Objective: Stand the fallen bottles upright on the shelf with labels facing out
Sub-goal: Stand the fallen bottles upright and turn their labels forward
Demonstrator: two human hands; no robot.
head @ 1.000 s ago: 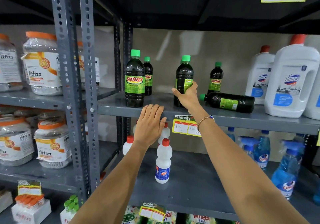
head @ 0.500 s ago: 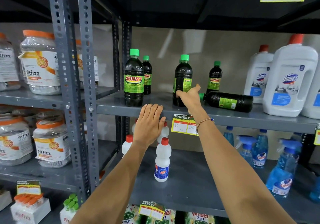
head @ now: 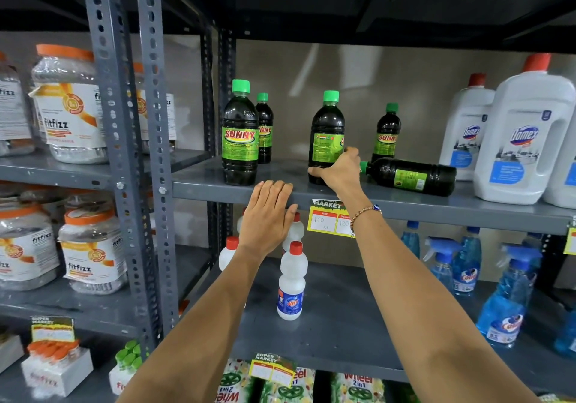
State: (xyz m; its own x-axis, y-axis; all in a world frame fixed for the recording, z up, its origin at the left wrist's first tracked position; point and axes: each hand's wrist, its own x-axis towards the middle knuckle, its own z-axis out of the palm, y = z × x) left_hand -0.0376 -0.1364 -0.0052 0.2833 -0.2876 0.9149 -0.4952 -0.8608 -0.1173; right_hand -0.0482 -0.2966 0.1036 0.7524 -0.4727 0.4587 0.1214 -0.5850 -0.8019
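Your right hand (head: pixel 338 170) clamped the upright bottle (head: pixel 325 137) low, label turned aside; rotating it outward was advisable. Left hand (head: pixel 268 212) lay flat, fingers together, on the shelf (head: pixel 199 186) edge.

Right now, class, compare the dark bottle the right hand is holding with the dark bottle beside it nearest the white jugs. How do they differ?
The held bottle stands upright; the fallen bottle lies on its side, cap pointing left.
The right hand has a grip low on the held bottle; nothing holds the fallen bottle.
The held bottle's label is turned partly away; the fallen bottle's shows sideways.
Both are dark, with green caps and green labels, on the same shelf.
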